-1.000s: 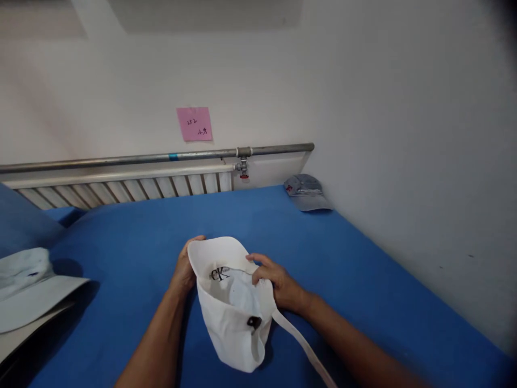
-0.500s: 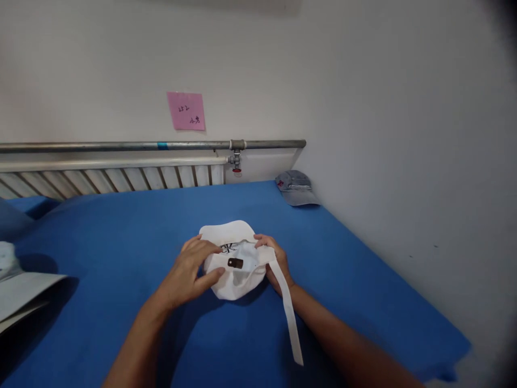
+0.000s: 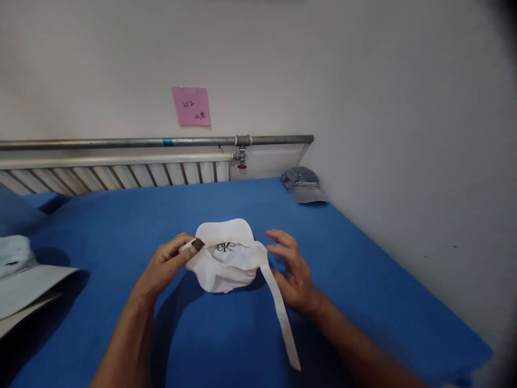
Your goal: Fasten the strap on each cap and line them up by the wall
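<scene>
A white cap (image 3: 226, 258) with a black logo lies folded on the blue bed sheet (image 3: 347, 253). My left hand (image 3: 163, 265) pinches the short strap end with the dark metal buckle (image 3: 197, 244) at the cap's left side. My right hand (image 3: 293, 269) hovers open just right of the cap, fingers spread, touching nothing that I can see. The cap's long white strap (image 3: 280, 315) trails from the cap toward me, under my right wrist.
A grey-blue cap (image 3: 302, 184) sits in the far corner by the wall. A pale bucket hat (image 3: 24, 280) lies at the left edge. A radiator (image 3: 113, 173) and metal pipe (image 3: 121, 143) run along the back wall under a pink sticky note (image 3: 191, 106).
My left hand has pulled the buckle strap out to the cap's left. My right hand has let go of the cap and opened beside it.
</scene>
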{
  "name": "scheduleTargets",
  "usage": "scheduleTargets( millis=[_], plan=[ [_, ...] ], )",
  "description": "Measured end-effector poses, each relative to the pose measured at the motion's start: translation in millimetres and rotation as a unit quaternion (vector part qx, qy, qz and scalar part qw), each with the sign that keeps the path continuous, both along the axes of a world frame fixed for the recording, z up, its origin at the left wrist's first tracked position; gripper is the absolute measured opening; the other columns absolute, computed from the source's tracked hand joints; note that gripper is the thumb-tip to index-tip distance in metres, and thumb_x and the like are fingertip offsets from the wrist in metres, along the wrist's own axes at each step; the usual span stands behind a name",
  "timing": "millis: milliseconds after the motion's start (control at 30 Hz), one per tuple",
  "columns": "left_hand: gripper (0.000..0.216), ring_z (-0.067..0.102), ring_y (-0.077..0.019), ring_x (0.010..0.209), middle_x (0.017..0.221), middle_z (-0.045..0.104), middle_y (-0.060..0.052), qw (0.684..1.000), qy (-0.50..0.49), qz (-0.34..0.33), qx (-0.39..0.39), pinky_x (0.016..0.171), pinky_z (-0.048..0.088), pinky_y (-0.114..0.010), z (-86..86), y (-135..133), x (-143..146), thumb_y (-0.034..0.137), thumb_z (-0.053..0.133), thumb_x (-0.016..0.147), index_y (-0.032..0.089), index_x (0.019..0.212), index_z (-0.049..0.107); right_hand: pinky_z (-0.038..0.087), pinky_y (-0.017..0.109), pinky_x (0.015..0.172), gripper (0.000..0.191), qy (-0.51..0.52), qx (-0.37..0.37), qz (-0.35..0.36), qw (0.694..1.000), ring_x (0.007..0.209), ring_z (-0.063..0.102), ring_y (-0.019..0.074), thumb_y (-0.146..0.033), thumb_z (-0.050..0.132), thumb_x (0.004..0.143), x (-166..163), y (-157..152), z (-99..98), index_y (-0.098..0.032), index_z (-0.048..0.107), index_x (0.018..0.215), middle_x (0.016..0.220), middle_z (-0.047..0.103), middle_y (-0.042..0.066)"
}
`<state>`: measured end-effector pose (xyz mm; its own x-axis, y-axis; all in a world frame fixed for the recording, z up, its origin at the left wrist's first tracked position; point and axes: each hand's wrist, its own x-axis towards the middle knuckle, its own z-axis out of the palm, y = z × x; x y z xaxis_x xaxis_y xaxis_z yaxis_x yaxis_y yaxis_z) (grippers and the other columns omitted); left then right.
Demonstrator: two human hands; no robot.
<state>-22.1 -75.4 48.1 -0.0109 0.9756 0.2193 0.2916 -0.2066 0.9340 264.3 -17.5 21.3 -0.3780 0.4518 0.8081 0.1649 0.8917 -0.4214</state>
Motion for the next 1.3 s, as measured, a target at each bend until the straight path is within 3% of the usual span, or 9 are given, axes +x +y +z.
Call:
scheduleTargets(
  millis=[133, 233, 333, 467, 633, 767, 900, 1000, 1300],
  plan=[
    [0.023, 0.049, -0.0118, 0.071, 0.079, 0.058, 0.001, 0.999, -0.04, -0.001, -0.027, 0.063, 0.037, -0.021, -2.2, 0, -3, 0.042, 0.062, 0.084, 0.021, 0.089, 0.07, 0.04, 0.051, 0.1, 0.032, -0.053, 0.102, 0.064, 0.991, 0.124, 0.048, 0.0285, -0.014, 0.056, 0.079, -1, -18, 15.9, -0.024, 0.056, 0.109, 0.127, 0.054, 0.009],
    [0.024, 0.049, -0.0117, 0.067, 0.075, 0.059, 0.001, 0.997, -0.065, -0.007, -0.046, 0.06, 0.038, -0.02, -1.4, 0, 0, 0.043, 0.064, 0.082, 0.019, 0.086, 0.07, 0.042, 0.048, 0.097, 0.023, -0.083, 0.112, 0.123, 0.983, 0.11, 0.057, 0.0248, -0.017, 0.057, 0.084, -6, -26, 19.9, -0.022, 0.057, 0.106, 0.112, 0.064, 0.009],
    [0.026, 0.049, -0.0115, 0.063, 0.072, 0.06, 0.0, 0.994, -0.085, -0.02, -0.067, 0.057, 0.038, -0.02, 0.2, 1, 5, 0.043, 0.066, 0.08, 0.018, 0.085, 0.07, 0.048, 0.042, 0.089, 0.026, -0.068, 0.015, 0.197, 0.978, 0.091, 0.063, 0.0182, -0.013, 0.049, 0.089, -13, -34, 24.9, -0.02, 0.054, 0.115, 0.098, 0.067, 0.008],
    [0.026, 0.05, -0.0099, 0.061, 0.071, 0.061, 0.001, 0.987, -0.136, -0.019, -0.088, 0.056, 0.039, -0.019, -2.5, 4, 7, 0.042, 0.071, 0.076, 0.017, 0.084, 0.07, 0.048, 0.026, 0.065, 0.025, -0.057, -0.209, 0.187, 0.958, 0.068, 0.058, 0.0116, -0.017, 0.038, 0.096, -31, -35, 40.4, -0.02, 0.054, 0.115, 0.074, 0.062, 0.0],
    [0.026, 0.054, -0.0072, 0.054, 0.069, 0.065, 0.001, 0.963, -0.24, -0.028, -0.115, 0.052, 0.04, -0.017, -12.8, 9, 5, 0.037, 0.079, 0.07, 0.017, 0.085, 0.07, 0.035, 0.019, 0.044, 0.029, -0.079, -0.444, 0.188, 0.873, 0.044, 0.041, 0.0058, -0.04, 0.04, 0.096, -59, -16, 57.9, -0.017, 0.059, 0.096, 0.058, 0.05, -0.005],
    [0.032, 0.055, -0.0071, 0.046, 0.062, 0.066, 0.001, 0.934, -0.336, -0.027, -0.115, 0.045, 0.039, -0.015, -21.1, 16, 7, 0.03, 0.087, 0.056, 0.016, 0.078, 0.069, 0.027, 0.018, 0.034, 0.028, -0.068, -0.554, 0.182, 0.81, 0.034, 0.034, 0.0039, -0.043, 0.046, 0.091, -74, -4, 41.2, -0.018, 0.056, 0.082, 0.054, 0.05, -0.006],
    [0.032, 0.06, -0.0103, 0.048, 0.064, 0.07, -0.002, 0.914, -0.381, -0.015, -0.136, 0.045, 0.043, -0.017, -27.9, 22, 11, 0.026, 0.089, 0.052, 0.015, 0.075, 0.068, 0.026, 0.017, 0.031, 0.02, -0.018, -0.62, 0.174, 0.765, 0.029, 0.032, 0.003, -0.038, 0.054, 0.085, -78, 2, 18.4, -0.018, 0.058, 0.084, 0.052, 0.048, -0.008],
    [0.029, 0.058, -0.0096, 0.046, 0.059, 0.069, -0.003, 0.907, -0.393, -0.01, -0.154, 0.044, 0.042, -0.016, -30.7, 25, 14, 0.025, 0.088, 0.054, 0.014, 0.073, 0.068, 0.024, 0.016, 0.029, 0.018, 0.024, -0.644, 0.188, 0.742, 0.028, 0.029, 0.0011, -0.036, 0.059, 0.08, -77, 5, 12.1, -0.018, 0.057, 0.084, 0.054, 0.05, -0.009],
    [0.027, 0.058, -0.009, 0.047, 0.055, 0.066, -0.001, 0.894, -0.413, 0.003, -0.173, 0.046, 0.043, -0.016, -30.7, 29, 20, 0.024, 0.087, 0.052, 0.014, 0.068, 0.068, 0.023, 0.015, 0.028, 0.023, 0.059, -0.669, 0.198, 0.713, 0.031, 0.025, -0.0002, -0.037, 0.066, 0.073, -74, 10, 5.6, -0.018, 0.054, 0.073, 0.05, 0.043, -0.011]
  ],
)
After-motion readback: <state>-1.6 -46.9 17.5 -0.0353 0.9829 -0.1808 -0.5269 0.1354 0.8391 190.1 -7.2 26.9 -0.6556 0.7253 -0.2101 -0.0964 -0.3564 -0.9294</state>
